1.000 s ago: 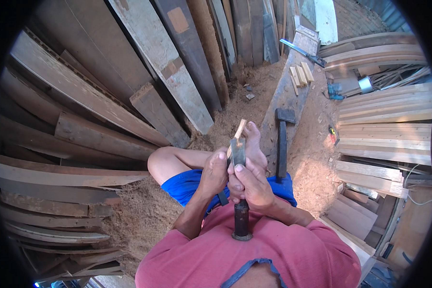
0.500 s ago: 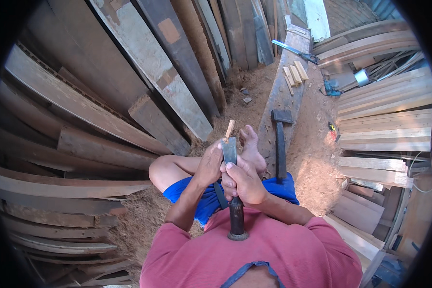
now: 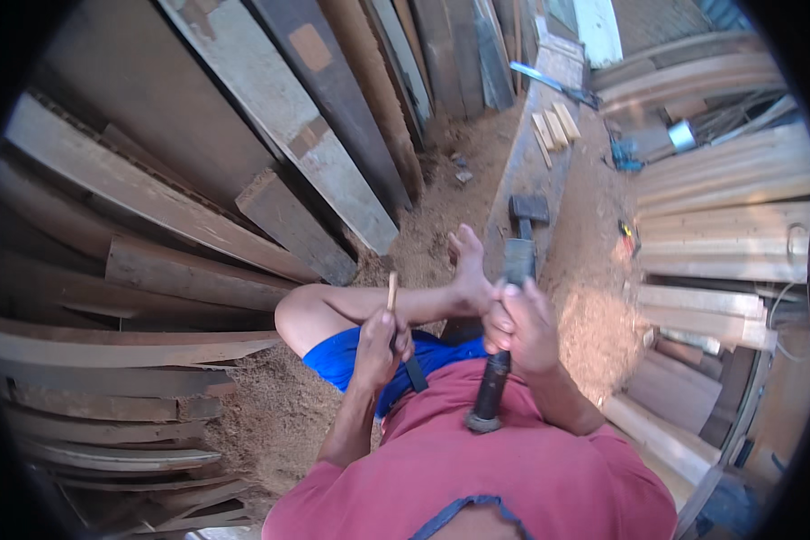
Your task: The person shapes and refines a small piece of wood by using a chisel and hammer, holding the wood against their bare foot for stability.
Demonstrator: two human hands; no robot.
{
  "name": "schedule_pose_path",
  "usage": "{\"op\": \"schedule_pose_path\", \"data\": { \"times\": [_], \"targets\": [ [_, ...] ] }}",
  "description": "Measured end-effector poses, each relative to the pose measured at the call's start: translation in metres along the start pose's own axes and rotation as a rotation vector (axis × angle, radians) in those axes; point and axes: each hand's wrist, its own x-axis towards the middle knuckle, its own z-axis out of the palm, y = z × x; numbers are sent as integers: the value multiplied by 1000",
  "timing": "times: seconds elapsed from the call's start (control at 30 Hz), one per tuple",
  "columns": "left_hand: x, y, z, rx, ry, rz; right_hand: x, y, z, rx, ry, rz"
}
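Note:
My left hand (image 3: 382, 346) is closed around a thin wooden stick (image 3: 392, 292), whose pale end points up past the thumb. In my right hand (image 3: 522, 328) is a wide chisel (image 3: 490, 387), gripped where blade and handle meet. Its flat grey blade points away from me, and the dark handle's butt comes back close to my shirt. A dark strip (image 3: 416, 374) lies over my blue shorts beside the left hand. Just beyond the chisel blade, the dark head of a mallet (image 3: 529, 211) shows on a plank; its handle is mostly hidden.
Small pale wood blocks (image 3: 556, 128) and a handsaw (image 3: 553, 85) lie on the long plank (image 3: 513, 184) ahead. Dark boards (image 3: 306, 135) lean at the left. Stacked planks (image 3: 729, 238), a teal power drill (image 3: 623, 153) and a tape measure (image 3: 627, 236) are at the right. Sawdust covers the ground.
My hands have come apart. The right carried the chisel rightward, off the stick; the left moved slightly nearer to me with the stick, now held more upright.

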Motion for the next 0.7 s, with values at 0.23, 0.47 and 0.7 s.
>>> {"op": "schedule_pose_path", "data": {
  "times": [0.23, 0.47, 0.7],
  "targets": [
    [69, 46, 48, 178, 33, 234, 33, 29, 59, 216, -282, 313],
    [31, 53, 30, 684, 38, 360, 13, 42, 64, 39, -317, 350],
    [-33, -24, -31, 1024, -112, 252, -14, -28, 11, 157, -212, -141]
  ]
}}
